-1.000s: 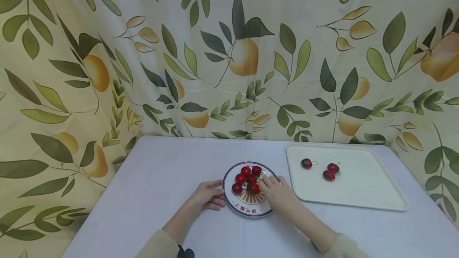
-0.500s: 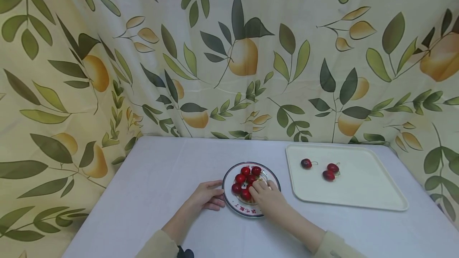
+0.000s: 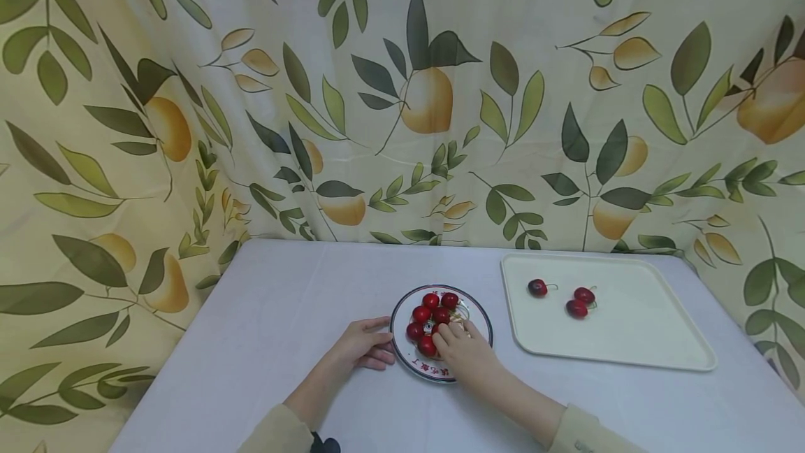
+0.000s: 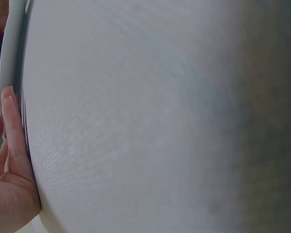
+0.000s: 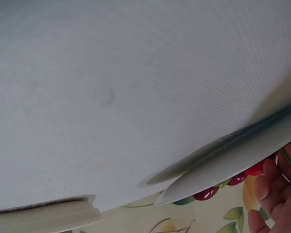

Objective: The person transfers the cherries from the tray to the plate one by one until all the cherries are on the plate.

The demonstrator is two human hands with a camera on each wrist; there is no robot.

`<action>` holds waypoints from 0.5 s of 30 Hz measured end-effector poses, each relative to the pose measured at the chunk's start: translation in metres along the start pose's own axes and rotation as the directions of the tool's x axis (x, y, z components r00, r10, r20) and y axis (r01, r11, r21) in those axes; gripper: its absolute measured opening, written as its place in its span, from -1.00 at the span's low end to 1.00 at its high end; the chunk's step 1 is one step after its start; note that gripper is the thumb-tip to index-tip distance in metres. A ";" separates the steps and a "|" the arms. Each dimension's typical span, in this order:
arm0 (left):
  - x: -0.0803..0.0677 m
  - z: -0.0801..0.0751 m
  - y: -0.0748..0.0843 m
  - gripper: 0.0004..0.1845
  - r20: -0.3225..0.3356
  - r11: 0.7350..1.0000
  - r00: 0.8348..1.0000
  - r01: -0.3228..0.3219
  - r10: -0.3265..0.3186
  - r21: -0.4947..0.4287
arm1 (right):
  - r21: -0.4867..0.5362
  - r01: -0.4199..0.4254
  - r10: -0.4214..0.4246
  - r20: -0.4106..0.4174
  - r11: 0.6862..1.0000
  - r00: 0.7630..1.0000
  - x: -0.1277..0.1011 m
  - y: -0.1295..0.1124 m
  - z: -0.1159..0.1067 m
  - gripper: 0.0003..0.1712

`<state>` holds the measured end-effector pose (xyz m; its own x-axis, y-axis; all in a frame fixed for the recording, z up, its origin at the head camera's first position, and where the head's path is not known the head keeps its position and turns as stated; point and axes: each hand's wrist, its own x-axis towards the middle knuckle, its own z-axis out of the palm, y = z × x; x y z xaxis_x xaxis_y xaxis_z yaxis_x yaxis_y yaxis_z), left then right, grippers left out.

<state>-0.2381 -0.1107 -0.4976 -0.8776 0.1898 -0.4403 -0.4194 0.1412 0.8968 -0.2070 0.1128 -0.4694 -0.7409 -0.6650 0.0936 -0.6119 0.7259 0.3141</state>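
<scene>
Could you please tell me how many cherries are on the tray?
3, all in the tray's far half: one at the left, two touching near the middle. None looks hidden.

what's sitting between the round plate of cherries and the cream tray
Nothing: in the head view only bare white tablecloth separates the round patterned plate from the cream rectangular tray.

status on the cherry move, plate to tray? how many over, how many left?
Done: three cherries lie on the cream tray. In hand: the right hand is down on the plate, fingertips among the fruit; whether it grips one is hidden. The left hand rests on the table against the plate's rim. Left: about five cherries on the plate show, and the hand may cover more.
</scene>
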 end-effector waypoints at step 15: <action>0.001 0.000 -0.002 -0.46 -0.002 1.000 1.000 -0.005 0.005 0.001 | 0.024 -0.006 0.006 0.002 1.000 1.000 0.000 -0.001 -0.002 -0.40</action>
<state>-0.2387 -0.1108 -0.4999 -0.8800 0.1890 -0.4357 -0.4148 0.1409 0.8989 -0.2057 0.1116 -0.4675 -0.7453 -0.6602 0.0935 -0.6136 0.7340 0.2911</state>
